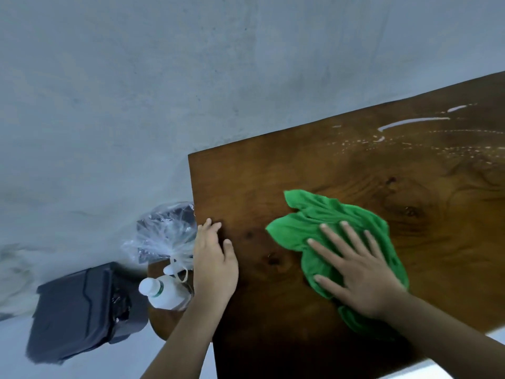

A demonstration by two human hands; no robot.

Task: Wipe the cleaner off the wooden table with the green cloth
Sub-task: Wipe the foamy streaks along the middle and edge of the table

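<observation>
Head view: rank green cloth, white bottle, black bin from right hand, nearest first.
1. Green cloth: directly under the right hand.
2. White bottle: left, beyond the table edge.
3. Black bin: farthest left, on the floor.

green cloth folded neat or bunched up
Bunched, not folded: the green cloth lies crumpled with ragged, wrinkled edges on the wooden table, the right hand pressing flat on it.
</observation>
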